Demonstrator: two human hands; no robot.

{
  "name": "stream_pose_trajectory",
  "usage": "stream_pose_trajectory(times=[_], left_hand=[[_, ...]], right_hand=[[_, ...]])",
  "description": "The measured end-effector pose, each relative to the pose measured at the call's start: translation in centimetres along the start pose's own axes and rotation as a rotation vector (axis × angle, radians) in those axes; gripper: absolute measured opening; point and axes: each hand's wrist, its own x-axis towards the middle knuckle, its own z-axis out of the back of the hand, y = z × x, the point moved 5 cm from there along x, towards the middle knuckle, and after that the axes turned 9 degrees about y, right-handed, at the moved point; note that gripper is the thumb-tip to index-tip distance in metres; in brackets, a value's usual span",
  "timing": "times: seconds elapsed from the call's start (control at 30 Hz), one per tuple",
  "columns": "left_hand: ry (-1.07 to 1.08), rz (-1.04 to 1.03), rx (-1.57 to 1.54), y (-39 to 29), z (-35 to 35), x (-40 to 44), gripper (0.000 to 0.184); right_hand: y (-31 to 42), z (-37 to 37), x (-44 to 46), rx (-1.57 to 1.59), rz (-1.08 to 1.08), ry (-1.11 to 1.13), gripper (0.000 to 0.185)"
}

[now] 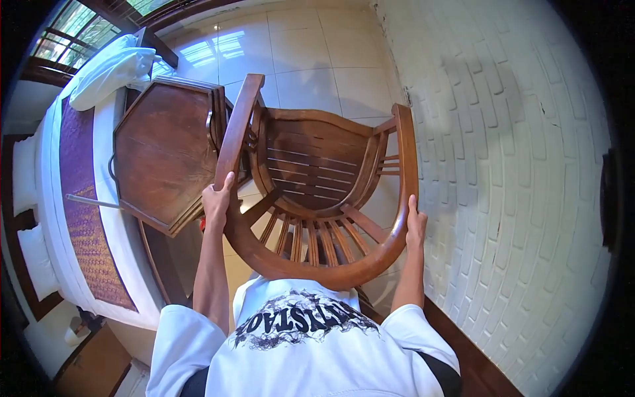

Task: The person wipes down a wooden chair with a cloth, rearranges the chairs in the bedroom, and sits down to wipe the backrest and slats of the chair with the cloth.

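Large pale tiles covered the floor [301, 49], catching a sheen of daylight towards eleven o'clock, taking twelve as straight ahead of the person. A barred window [76, 36] let that light in at about ten. All along three o'clock ran a white wall [509, 165] with a raised brick pattern, a dark skirting board [463, 344] at its foot near five. The bed [149, 301] filled nine o'clock, dressed in white with a purple and gold runner [89, 218] across it and a white bundle of cloth [116, 69] at its ten o'clock corner. Between bed and person, at ten, stood a six-sided wooden panel [165, 152] with a curved metal handle [210, 129] on its edge.

The brown wooden chair [314, 152] was at twelve, directly before the person, its slatted seat facing away and its rounded back rail just in front of the white shirt [297, 357]. Both hands had hold of it. The left hand [215, 204], at ten, was closed on the left armrest, thumb laid up along the wood. The right hand [415, 226], at two, gripped the right armrest, thumb likewise pointing forward. The undersides of both grips were hidden from me, as were the chair's feet.
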Motion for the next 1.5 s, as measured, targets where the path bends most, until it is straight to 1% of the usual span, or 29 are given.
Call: stream_pose_trajectory(times=[0.13,0.23,0.33,0.5,0.67,0.83,1.0,1.2,1.37,1.5], left_hand=[[0.000,-0.025,0.012,1.2,1.6,-1.4,0.071],[0.010,-0.038,0.030,2.1,2.2,-1.9,0.071],[0.014,-0.036,0.052,2.4,2.9,-2.0,0.071],[0.040,-0.040,0.139,2.8,4.2,-3.4,0.071],[0.017,-0.108,0.116,5.8,5.0,-4.5,0.064],[0.054,-0.083,0.163,7.6,6.1,-6.0,0.072],[0.048,-0.096,0.245,8.6,6.9,-5.9,0.072],[0.090,-0.148,0.273,8.7,7.7,-6.8,0.072],[0.117,-0.194,0.318,8.7,8.9,-8.3,0.068],[0.101,-0.212,0.351,10.2,10.1,-6.7,0.069]], right_hand=[[-2.8,-1.0,-4.4,0.039,0.024,-0.032,0.087],[-4.4,-1.1,-6.1,0.054,0.011,-0.060,0.087],[-5.1,-1.1,-7.2,0.043,-0.025,-0.090,0.086],[-6.5,-1.7,-10.1,0.059,-0.007,-0.161,0.087],[-10.5,-1.9,-11.3,0.105,-0.073,-0.117,0.087],[-11.4,-1.5,-13.5,0.076,-0.082,-0.077,0.087],[-13.6,-2.2,-16.1,0.156,-0.122,-0.051,0.087],[-17.5,-3.1,-18.6,0.166,-0.154,-0.096,0.085],[-19.4,-4.1,-22.1,0.220,-0.176,-0.108,0.086],[-20.8,-5.0,-24.4,0.185,-0.243,-0.047,0.086]])
